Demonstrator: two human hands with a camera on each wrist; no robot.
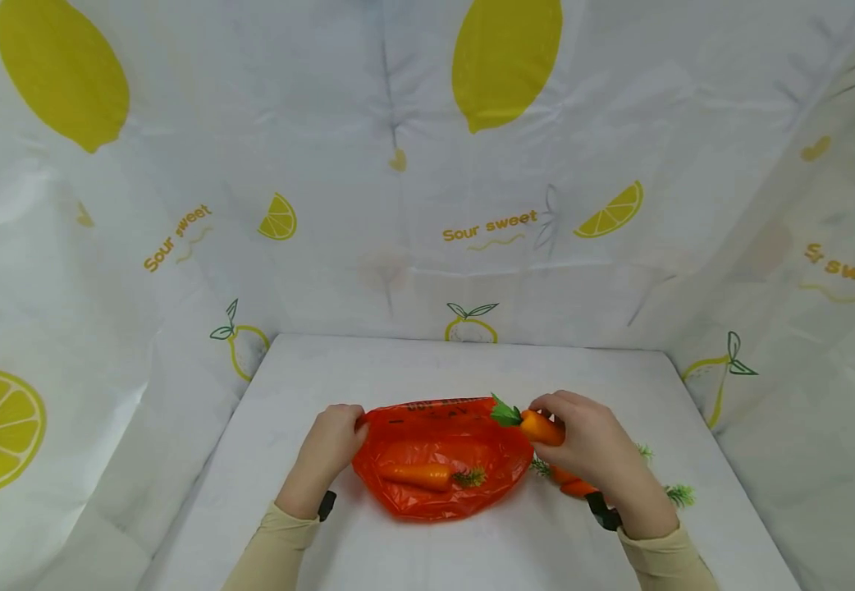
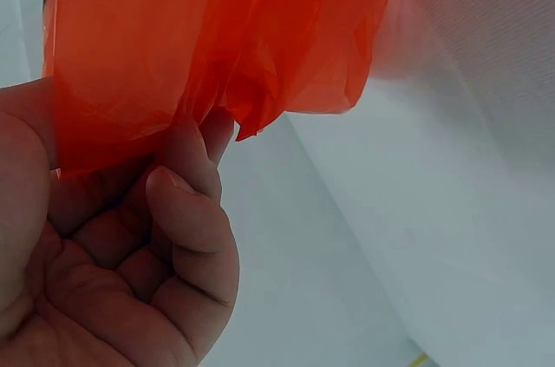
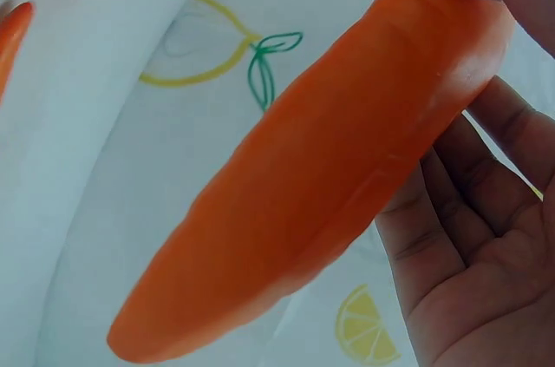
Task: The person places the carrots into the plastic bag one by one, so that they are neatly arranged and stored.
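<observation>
A red plastic bag (image 1: pixel 435 507) lies with its mouth spread on the table, dark printing along its far edge. My left hand (image 1: pixel 327 451) pinches the bag's left rim; the left wrist view shows the thin red film (image 2: pixel 130 55) between thumb and fingers. Inside the bag lies a carrot (image 1: pixel 418 475) with a frilly green top. My right hand (image 1: pixel 592 437) holds another carrot (image 1: pixel 541 428) at the bag's right rim, its green leaves pointing left over the edge. In the right wrist view this carrot (image 3: pixel 303 176) is thick and orange, gripped near its upper end.
Beneath the right hand, more carrots (image 1: pixel 578 487) lie on the white table (image 1: pixel 368 566), partly hidden, with green tops (image 1: pixel 680 495) showing to the right. White lemon-print sheeting (image 1: pixel 339 287) rises behind the table and along both sides.
</observation>
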